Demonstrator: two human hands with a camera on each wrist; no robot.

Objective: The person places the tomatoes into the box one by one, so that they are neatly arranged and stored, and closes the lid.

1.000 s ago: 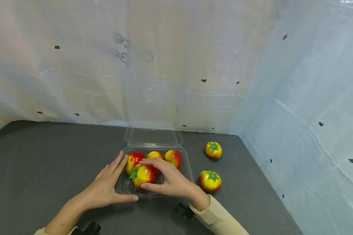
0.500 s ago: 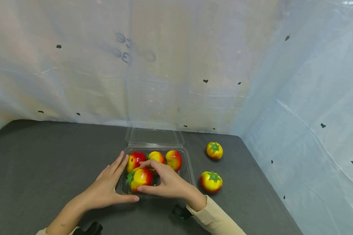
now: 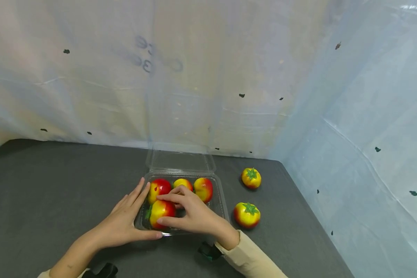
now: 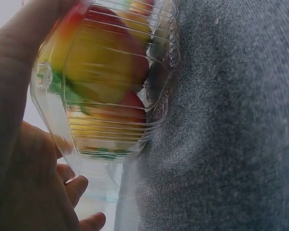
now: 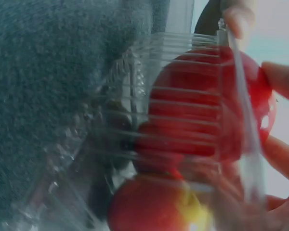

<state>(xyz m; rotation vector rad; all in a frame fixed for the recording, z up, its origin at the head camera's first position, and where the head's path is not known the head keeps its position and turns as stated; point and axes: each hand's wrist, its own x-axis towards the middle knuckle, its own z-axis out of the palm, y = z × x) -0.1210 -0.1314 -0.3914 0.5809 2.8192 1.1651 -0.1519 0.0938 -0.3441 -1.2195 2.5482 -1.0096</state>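
Note:
A clear plastic clamshell box sits on the dark table, its lid folded back. My right hand holds a red-and-yellow fruit with a green calyx between thumb and fingers, low in the box's front left corner. In the right wrist view the fruit shows red through the ribbed wall. My left hand lies along the box's left side, fingers straight, thumb at the front edge. Behind the held fruit stand a red fruit, a yellow one and a red-yellow one.
Two more fruits with green calyxes lie on the table right of the box: a smaller one farther back and a larger one nearer. A pale plastic sheet rises behind the table, and another stands at the right.
My right hand has moved left and slightly down with the fruit, bringing it into the box's front left corner. My left hand stays at the box's left side.

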